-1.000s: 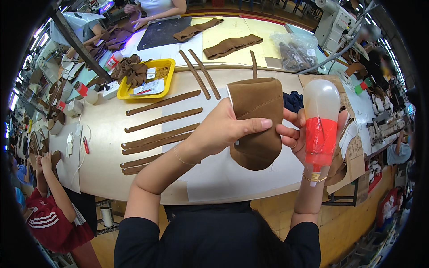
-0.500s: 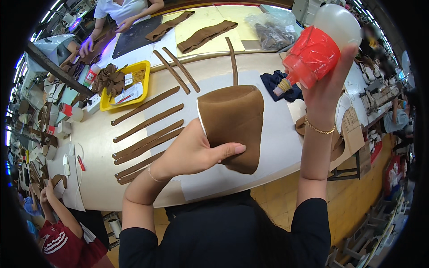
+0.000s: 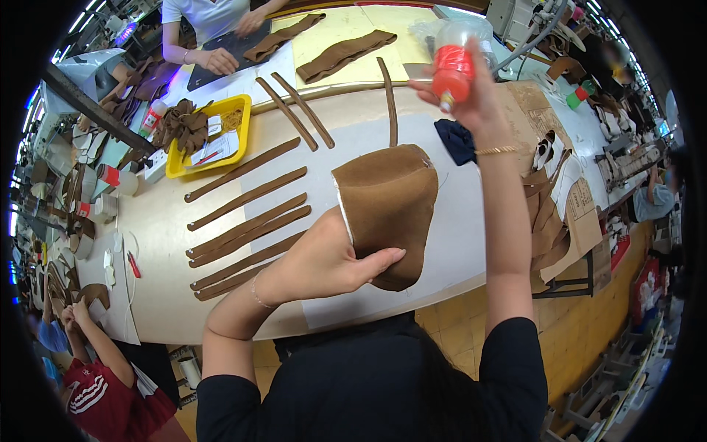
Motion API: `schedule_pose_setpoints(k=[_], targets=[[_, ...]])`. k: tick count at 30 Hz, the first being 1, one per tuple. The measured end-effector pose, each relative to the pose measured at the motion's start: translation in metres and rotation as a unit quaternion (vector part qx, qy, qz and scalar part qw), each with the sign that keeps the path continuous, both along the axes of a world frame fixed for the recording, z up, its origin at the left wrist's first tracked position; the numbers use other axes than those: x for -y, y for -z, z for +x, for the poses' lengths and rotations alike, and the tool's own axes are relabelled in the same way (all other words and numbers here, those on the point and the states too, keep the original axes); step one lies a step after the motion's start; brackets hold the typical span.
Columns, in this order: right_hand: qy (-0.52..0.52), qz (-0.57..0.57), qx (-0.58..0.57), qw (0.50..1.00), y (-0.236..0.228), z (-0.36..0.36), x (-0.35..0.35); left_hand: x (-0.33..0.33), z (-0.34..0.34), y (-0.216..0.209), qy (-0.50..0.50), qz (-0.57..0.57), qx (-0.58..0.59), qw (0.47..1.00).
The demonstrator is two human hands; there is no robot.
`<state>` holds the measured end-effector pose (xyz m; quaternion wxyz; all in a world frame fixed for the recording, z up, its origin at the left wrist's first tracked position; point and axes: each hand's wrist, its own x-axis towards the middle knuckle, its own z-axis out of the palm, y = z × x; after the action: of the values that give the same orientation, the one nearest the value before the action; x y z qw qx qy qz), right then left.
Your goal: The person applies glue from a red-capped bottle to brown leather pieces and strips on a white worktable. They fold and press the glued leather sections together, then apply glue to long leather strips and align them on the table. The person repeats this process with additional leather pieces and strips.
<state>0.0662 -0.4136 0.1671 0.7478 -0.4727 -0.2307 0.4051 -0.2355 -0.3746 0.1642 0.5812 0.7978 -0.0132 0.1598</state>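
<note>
Brown piece (image 3: 389, 202) in left hand (image 3: 324, 254), gripped low; bottle (image 3: 452, 70) in right hand (image 3: 480, 103)

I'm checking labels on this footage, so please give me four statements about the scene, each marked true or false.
1. The left hand holds the brown fabric piece. True.
2. The right hand holds a pair of scissors. False: it holds a red-wrapped bottle.
3. Brown scraps lie in the yellow tray. True.
4. The dark blue cloth is inside the yellow tray. False: it lies apart from it, on the table near the right forearm.
</note>
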Motion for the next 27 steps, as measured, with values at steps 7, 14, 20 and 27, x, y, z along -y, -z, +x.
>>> schedule_pose_setpoints(k=[7,14,20,27], targets=[[0.044,-0.017,-0.199,0.979,0.083,0.045,-0.050,-0.005,-0.012,-0.018,0.010,0.012,-0.081,0.997],[-0.020,0.031,-0.100,0.994,0.020,0.007,-0.025,-0.011,-0.011,-0.004,-0.025,-0.033,-0.054,0.998],[0.069,0.151,0.148,0.975,-0.054,-0.062,0.016,-0.011,-0.002,-0.007,-0.030,-0.063,-0.061,0.996],[0.062,0.212,0.206,0.953,-0.074,-0.094,0.029,-0.009,-0.001,0.001,-0.034,-0.032,0.008,0.999]])
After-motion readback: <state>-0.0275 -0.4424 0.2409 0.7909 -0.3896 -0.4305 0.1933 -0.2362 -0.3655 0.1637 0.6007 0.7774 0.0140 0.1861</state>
